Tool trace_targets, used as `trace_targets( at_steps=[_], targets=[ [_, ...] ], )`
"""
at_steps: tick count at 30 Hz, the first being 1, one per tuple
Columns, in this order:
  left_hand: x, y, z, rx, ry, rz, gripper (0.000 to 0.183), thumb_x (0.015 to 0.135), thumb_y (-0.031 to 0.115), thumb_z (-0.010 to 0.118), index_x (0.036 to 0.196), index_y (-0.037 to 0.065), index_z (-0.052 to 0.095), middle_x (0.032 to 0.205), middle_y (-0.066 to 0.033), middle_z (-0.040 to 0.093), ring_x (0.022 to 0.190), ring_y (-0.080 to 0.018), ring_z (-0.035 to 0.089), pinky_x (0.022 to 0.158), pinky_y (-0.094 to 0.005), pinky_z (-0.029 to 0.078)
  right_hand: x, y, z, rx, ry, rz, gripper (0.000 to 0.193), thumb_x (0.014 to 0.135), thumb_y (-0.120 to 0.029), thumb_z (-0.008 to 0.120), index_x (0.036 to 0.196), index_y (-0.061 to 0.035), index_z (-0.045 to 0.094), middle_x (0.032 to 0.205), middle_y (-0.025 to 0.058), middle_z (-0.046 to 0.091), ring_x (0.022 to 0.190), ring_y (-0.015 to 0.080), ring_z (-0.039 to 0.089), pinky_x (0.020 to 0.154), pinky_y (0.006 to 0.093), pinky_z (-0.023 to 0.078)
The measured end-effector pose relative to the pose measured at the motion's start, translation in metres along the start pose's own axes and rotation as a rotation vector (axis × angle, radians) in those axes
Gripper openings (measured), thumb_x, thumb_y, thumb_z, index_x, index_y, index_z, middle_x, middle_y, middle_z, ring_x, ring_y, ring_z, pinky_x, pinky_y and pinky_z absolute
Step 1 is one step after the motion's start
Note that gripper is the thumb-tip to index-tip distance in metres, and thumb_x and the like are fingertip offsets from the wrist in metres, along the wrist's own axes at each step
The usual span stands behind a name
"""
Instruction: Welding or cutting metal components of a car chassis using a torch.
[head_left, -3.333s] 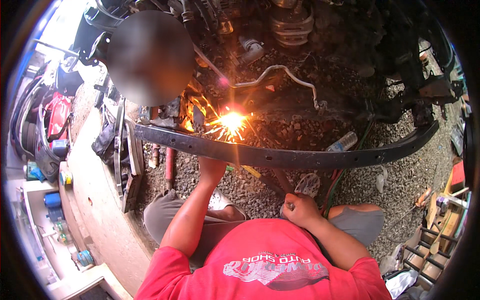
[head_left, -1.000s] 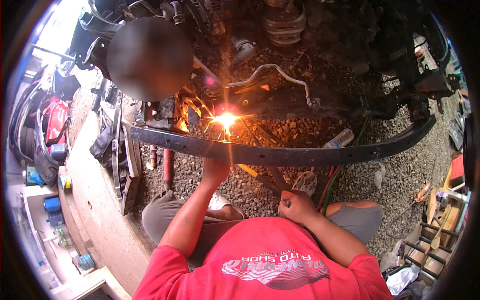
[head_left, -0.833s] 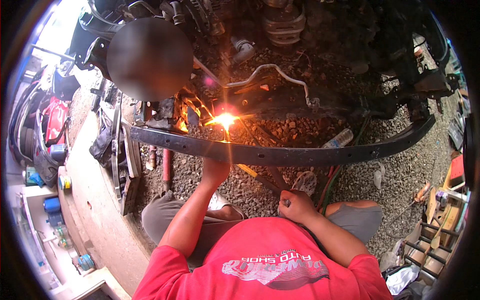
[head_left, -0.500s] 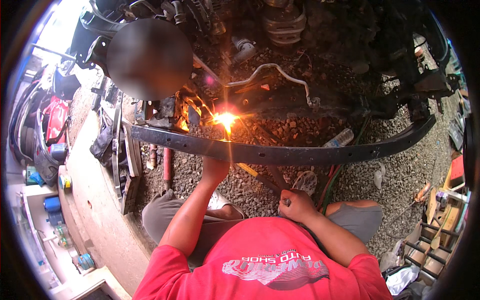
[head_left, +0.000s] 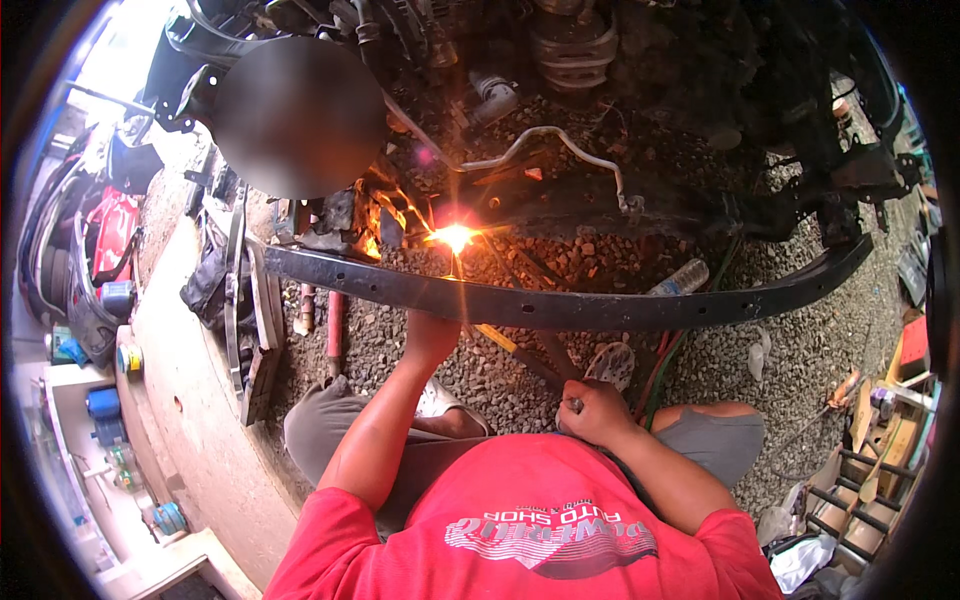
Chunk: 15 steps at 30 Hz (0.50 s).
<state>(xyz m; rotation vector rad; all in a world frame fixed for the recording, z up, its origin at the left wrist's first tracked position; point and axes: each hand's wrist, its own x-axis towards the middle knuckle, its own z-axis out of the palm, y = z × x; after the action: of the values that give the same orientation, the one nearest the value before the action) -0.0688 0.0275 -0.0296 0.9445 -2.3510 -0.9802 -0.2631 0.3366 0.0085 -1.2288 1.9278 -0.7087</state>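
A curved black metal bumper bar [head_left: 600, 312] runs across in front of me, below the vehicle's underside. My left hand [head_left: 432, 338] reaches up under the bar toward its left part. The fingers are hidden behind it. Just beyond the bar, above that hand, burns a bright yellow-white flame or glow [head_left: 455, 237], throwing orange light on nearby metal. My right hand [head_left: 597, 412] is closed around the dark handle of a long tool near my lap. A yellow section [head_left: 496, 338] of that tool slants up and left toward the bar; its far end is out of sight.
A blurred round patch [head_left: 300, 120] hides something at upper left. A bent metal pipe [head_left: 550, 132] hangs beyond the glow. A clear plastic bottle [head_left: 685, 277] lies on the gravel [head_left: 800, 330]. Red and green hoses [head_left: 655, 385] run beside my right hand. Tools and parts crowd both sides.
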Motion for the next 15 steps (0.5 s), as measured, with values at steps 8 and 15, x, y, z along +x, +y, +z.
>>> trace_targets(
  at_steps=[8,15],
  targets=[
    [0.0002,0.0001,-0.0033,-0.045,-0.037,-0.056,0.02,0.101,0.004,0.069,0.118,0.003,0.079,0.113,-0.017,0.08,0.113,-0.0383,0.074,0.103,-0.0495,0.054,-0.0004,0.0016,0.0023,0.007,0.027,0.003,0.013,0.089,-0.021,0.077,0.093,-0.01,0.07,0.087,0.0235,0.073,0.086,0.0489,0.074,0.075,0.0595,0.06],
    [-0.0012,-0.0083,-0.001,-0.059,-0.052,-0.032,0.02,0.101,0.006,0.071,0.119,0.003,0.079,0.116,-0.0158,0.08,0.116,-0.0374,0.073,0.105,-0.049,0.054,0.0001,0.0022,0.0021,0.001,0.006,0.009,0.013,0.089,-0.021,0.077,0.094,-0.0101,0.071,0.088,0.023,0.074,0.087,0.0486,0.074,0.075,0.059,0.06]
  ],
)
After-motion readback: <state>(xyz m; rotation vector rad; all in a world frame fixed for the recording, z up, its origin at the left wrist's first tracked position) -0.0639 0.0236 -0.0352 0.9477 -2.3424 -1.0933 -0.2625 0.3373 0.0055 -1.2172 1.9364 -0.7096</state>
